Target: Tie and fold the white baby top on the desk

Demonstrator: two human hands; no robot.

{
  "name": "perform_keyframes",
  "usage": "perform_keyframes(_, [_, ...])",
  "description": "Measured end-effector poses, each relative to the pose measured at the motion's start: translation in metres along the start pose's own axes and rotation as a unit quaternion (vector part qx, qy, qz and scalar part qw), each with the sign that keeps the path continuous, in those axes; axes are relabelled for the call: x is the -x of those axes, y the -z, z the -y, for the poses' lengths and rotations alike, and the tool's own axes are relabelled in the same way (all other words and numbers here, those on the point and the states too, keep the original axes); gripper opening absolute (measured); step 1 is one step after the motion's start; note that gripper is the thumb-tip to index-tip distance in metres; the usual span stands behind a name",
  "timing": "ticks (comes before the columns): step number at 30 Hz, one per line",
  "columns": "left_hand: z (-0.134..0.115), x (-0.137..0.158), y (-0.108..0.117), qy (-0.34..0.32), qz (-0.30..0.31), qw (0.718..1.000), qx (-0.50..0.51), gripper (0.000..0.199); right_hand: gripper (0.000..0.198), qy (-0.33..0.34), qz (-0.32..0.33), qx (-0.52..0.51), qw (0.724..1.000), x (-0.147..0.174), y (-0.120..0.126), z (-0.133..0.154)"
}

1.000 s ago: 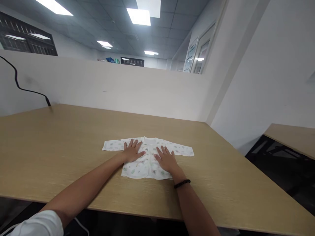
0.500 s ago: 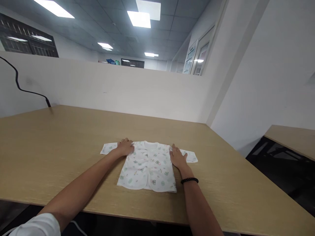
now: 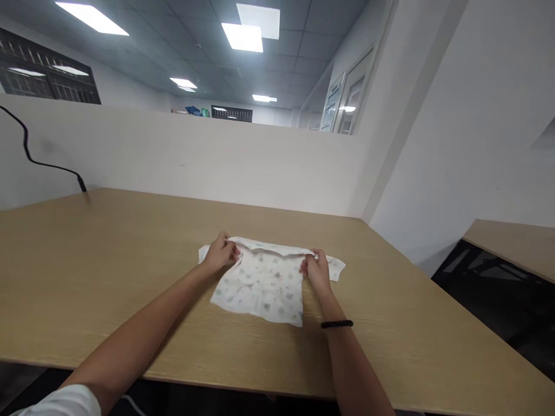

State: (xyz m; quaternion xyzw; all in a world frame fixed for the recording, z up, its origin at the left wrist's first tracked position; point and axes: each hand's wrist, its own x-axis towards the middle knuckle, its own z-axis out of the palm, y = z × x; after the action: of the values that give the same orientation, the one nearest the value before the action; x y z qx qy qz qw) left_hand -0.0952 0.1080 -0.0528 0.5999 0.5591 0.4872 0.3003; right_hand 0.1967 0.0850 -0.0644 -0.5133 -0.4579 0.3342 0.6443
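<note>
Left hand (image 3: 219, 254) and right hand (image 3: 315, 268) pinch shoulders of baby shirt (image 3: 262, 286), lifting top edge off counter (image 3: 108, 260); hem trails flat; best keep grips level, fabric taut

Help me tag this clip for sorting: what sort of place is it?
Probably an office: a long light-wood desk backed by a white partition wall, with a grid ceiling of flat light panels overhead. Both hands pinch a small white printed baby shirt at its shoulders.
</note>
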Motion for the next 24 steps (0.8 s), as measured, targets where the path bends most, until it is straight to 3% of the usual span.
perform_keyframes(2, [-0.003,0.003,-0.004,-0.059,-0.063,0.995,0.043,0.015,0.020,-0.010,0.035,-0.160,0.986,0.000,-0.005,0.004])
perform_keyframes(4, [-0.004,0.006,-0.003,-0.128,-0.121,0.984,0.016,0.018,0.026,0.005,0.070,-0.264,0.962,0.000,-0.006,0.011])
perform_keyframes(6, [-0.005,0.007,0.001,-0.195,-0.149,0.969,-0.030,0.019,0.027,0.022,0.097,-0.312,0.945,0.000,-0.005,0.018])
perform_keyframes(9, [-0.006,0.008,0.012,-0.280,-0.155,0.934,-0.158,0.015,0.019,0.023,0.109,-0.284,0.952,-0.001,0.004,0.021])
perform_keyframes(11, [-0.009,0.009,0.019,-0.289,-0.105,0.908,-0.284,0.013,0.012,0.016,0.092,-0.200,0.975,-0.001,0.011,0.020])
perform_keyframes(13, [-0.015,0.011,0.023,-0.243,-0.010,0.884,-0.400,0.020,0.026,0.011,0.046,-0.054,0.997,0.000,0.017,0.019])
perform_keyframes(15, [-0.021,0.014,0.023,-0.170,0.076,0.859,-0.478,0.037,0.042,-0.004,-0.001,0.133,0.991,0.003,0.019,0.018])
perform_keyframes(17, [-0.028,0.019,0.021,-0.112,0.126,0.842,-0.513,0.053,0.047,-0.016,-0.022,0.305,0.952,0.007,0.017,0.019])
perform_keyframes(19, [-0.036,0.023,0.019,-0.083,0.152,0.837,-0.519,0.060,0.039,-0.003,-0.045,0.429,0.902,0.012,0.014,0.021])
perform_keyframes(22, [-0.046,0.027,0.017,-0.069,0.159,0.840,-0.514,0.060,0.022,0.029,-0.139,0.526,0.839,0.019,0.011,0.022])
perform_keyframes(24, [-0.049,0.028,0.013,-0.080,0.140,0.841,-0.516,0.057,0.026,0.044,-0.200,0.546,0.812,0.021,0.009,0.023])
